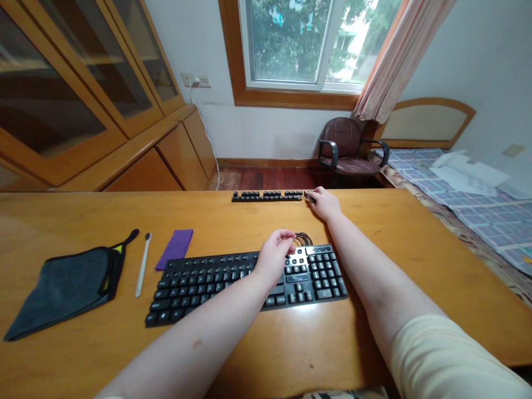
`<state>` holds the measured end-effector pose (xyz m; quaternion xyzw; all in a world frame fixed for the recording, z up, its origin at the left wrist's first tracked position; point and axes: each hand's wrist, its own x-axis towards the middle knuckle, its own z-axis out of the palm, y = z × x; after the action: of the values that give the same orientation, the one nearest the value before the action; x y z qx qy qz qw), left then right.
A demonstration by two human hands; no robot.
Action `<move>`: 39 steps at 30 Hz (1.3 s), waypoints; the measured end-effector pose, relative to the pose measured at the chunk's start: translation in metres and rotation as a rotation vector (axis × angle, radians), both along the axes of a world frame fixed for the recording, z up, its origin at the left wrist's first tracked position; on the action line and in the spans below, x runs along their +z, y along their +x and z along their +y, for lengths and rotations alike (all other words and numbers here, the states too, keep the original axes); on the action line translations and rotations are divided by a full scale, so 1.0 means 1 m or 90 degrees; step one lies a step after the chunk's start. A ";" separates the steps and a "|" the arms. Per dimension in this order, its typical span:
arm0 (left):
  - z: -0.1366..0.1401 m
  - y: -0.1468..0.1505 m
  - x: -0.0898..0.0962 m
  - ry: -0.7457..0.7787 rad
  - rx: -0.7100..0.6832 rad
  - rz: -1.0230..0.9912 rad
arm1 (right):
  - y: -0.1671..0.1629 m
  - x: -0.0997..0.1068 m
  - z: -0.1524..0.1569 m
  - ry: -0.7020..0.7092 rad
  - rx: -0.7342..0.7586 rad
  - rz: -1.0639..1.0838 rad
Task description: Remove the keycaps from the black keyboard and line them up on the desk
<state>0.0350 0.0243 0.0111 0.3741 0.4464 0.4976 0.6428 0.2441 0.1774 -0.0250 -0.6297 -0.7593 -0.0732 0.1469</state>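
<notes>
A black keyboard (245, 277) lies on the wooden desk, slightly tilted to my view. Over its upper right part hovers my left hand (274, 255), thumb and fingertips drawn together; whatever they pinch, if anything, is too small to tell. A coiled black cable (304, 239) sits just beyond those fingertips, behind the keyboard. At the desk's far edge runs a double row of loose black keycaps (266, 196). My right hand (326, 204) reaches to the row's right end, its fingers closed around a small dark keycap, partly hidden by them.
Left of the keyboard lie a purple cloth (175, 248), a white toothbrush (143, 266) and a folded grey cloth (70, 285) with black edging. Beyond the desk (415, 249) stand a brown armchair (343, 144) and a bed (465, 194); wooden cabinets (124, 127) are at the left.
</notes>
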 end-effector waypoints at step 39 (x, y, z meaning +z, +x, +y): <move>0.001 -0.001 -0.003 0.015 -0.016 0.025 | 0.030 -0.018 0.012 0.006 -0.036 0.189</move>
<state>0.0343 0.0252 0.0079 0.3970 0.4484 0.4874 0.6354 0.2744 0.1892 -0.0429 -0.6540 -0.7108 0.0128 0.2586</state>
